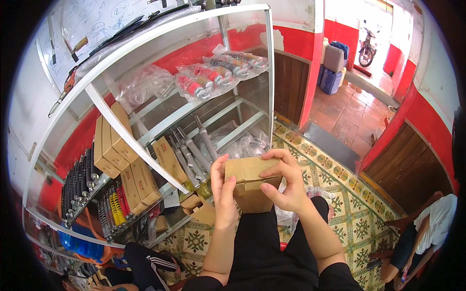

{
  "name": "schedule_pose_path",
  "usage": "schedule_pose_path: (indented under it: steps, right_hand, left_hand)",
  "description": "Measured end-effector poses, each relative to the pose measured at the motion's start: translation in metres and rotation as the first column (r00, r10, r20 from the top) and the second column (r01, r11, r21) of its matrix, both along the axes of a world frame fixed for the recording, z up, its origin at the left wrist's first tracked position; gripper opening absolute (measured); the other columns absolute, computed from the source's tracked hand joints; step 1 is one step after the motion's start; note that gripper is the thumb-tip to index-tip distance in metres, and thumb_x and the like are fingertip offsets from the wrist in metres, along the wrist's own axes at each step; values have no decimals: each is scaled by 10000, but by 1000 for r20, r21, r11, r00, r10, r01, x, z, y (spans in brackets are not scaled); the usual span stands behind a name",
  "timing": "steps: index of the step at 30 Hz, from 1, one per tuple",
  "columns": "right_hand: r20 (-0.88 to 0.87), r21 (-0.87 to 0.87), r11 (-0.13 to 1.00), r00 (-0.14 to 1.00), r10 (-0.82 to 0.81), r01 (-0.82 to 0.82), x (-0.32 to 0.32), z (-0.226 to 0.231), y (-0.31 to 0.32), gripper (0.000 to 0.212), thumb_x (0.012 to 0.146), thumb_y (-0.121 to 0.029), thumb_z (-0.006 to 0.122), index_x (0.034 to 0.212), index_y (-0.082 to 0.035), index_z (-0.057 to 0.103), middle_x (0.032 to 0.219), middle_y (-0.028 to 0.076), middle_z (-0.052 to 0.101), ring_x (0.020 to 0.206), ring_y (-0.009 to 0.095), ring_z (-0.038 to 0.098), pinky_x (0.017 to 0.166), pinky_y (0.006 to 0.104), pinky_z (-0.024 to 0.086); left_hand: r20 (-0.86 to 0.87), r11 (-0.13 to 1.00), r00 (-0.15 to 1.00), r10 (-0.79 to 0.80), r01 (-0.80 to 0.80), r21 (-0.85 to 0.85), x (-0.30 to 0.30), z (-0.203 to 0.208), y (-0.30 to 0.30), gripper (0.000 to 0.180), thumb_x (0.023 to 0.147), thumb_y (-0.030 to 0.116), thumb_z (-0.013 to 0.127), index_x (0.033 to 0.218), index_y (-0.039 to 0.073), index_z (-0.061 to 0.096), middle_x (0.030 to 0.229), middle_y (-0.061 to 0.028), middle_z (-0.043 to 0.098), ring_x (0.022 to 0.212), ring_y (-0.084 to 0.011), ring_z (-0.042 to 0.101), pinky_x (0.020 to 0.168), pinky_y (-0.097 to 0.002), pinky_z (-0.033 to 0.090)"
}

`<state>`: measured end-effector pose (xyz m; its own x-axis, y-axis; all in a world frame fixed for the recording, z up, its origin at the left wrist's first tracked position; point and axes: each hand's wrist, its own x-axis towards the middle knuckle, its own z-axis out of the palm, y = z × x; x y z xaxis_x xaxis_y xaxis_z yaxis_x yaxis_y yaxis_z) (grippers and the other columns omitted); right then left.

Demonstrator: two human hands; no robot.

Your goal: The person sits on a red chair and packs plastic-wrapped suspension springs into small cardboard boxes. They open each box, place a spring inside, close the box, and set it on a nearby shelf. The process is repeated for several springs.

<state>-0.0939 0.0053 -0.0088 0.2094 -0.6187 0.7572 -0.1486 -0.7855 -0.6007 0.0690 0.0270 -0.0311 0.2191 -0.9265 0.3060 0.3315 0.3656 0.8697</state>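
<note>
A brown cardboard box [253, 200] is held above my lap, one end toward me with its flap seam showing. My left hand [224, 191] grips its left side, with the thumb along the near edge. My right hand [289, 183] is closed around the right side, its fingers bent over the top and its thumb by the flap. Whether anything lies inside the box is hidden.
To the left stands a white-framed display shelf [114, 119] holding coil-spring shock absorbers [116, 206], brown boxes [138, 186] and grey fork tubes [187, 155]. Bagged shocks [208, 75] lie on its upper level. People sit at lower left and right. A motorbike [367, 48] stands outside the doorway.
</note>
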Motion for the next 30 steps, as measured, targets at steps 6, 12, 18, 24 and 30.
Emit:
schedule_pose_path:
  steps: [6, 12, 18, 24, 30]
  right_hand:
    - [59, 57, 995, 994, -88, 84, 10, -10, 2, 189, 709, -106, 717, 852, -65, 600, 1121, 143, 544, 1039, 284, 559, 919, 376, 421]
    - [67, -23, 995, 993, -99, 101, 11, -15, -1, 208, 718, -88, 754, 876, -31, 630, 1113, 154, 543, 979, 272, 589, 860, 353, 471]
    - [77, -43, 994, 993, -95, 98, 11, -25, -1, 192, 785, -191, 690, 884, -42, 618, 1151, 167, 549, 1026, 290, 559, 899, 381, 433]
    - [84, -38, 999, 996, -23, 26, 8, -24, -2, 179, 739, -103, 627, 907, -44, 615, 1159, 179, 534, 1059, 297, 546, 935, 393, 419]
    - [89, -22, 1000, 996, 0, 2, 6, -26, -3, 200, 720, -87, 636, 915, -49, 614, 1166, 176, 527, 1074, 302, 543, 944, 398, 419]
  left_hand:
    - [2, 1000, 1000, -6, 6, -26, -1, -4, 0, 571, 853, 233, 550, 1369, 41, 396, 1285, -111, 461, 1180, -202, 462, 1037, -335, 328]
    - [102, 993, 994, -45, 56, -107, 1, -12, 1, 761, 799, 211, 702, 1425, 49, 300, 1259, -103, 459, 1167, -199, 473, 1022, -333, 352]
    - [106, 994, 994, -25, 36, -100, 1, -17, 0, 772, 798, 199, 702, 1431, 46, 287, 1268, -104, 451, 1161, -196, 476, 1020, -336, 357]
    - [47, 978, 993, -109, 115, -175, 2, -15, 2, 805, 803, 193, 729, 1432, 28, 254, 1253, -111, 416, 1170, -202, 446, 1031, -348, 350]
    - [89, 979, 993, -80, 95, -180, 2, -23, -1, 834, 792, 205, 746, 1436, 27, 246, 1262, -107, 411, 1179, -208, 447, 1036, -355, 353]
